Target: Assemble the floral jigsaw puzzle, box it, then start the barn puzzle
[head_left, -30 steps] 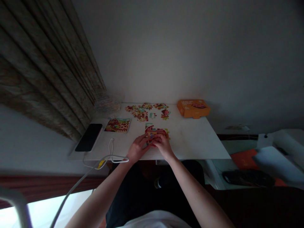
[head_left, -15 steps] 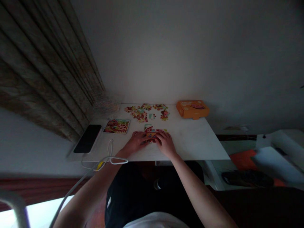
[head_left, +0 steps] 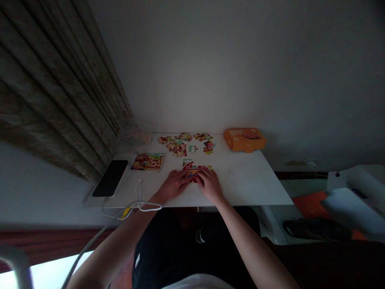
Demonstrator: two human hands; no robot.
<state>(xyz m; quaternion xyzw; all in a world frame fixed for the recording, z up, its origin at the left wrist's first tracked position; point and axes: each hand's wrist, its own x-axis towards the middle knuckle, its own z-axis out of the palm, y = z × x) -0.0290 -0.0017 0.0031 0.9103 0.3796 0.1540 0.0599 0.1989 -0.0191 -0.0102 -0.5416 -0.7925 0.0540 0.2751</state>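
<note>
A small patch of joined jigsaw puzzle pieces (head_left: 193, 174), showing a red barn, lies flat on the white table (head_left: 246, 182) in front of me. My left hand (head_left: 173, 185) grips its left side with bent fingers. On the opposite side, my right hand (head_left: 210, 184) has its fingers curled over the right edge and lower part. The fingertips of both hands nearly meet and cover some of the pieces. Beyond the patch lie several loose jigsaw pieces (head_left: 178, 148), with a pale green and white piece (head_left: 192, 149) apart from the heap.
A picture card (head_left: 148, 162) with a farm scene lies at the left, beside a black phone (head_left: 110, 178). A white cable (head_left: 148, 206) loops over the front edge near my left forearm. An orange box (head_left: 245, 140) stands at the back right, crinkled clear plastic (head_left: 134, 133) at the back left.
The view has tilted slightly, so everything sits a little lower. Both hands stay on the joined pieces, with the fingers shifted only slightly.
</note>
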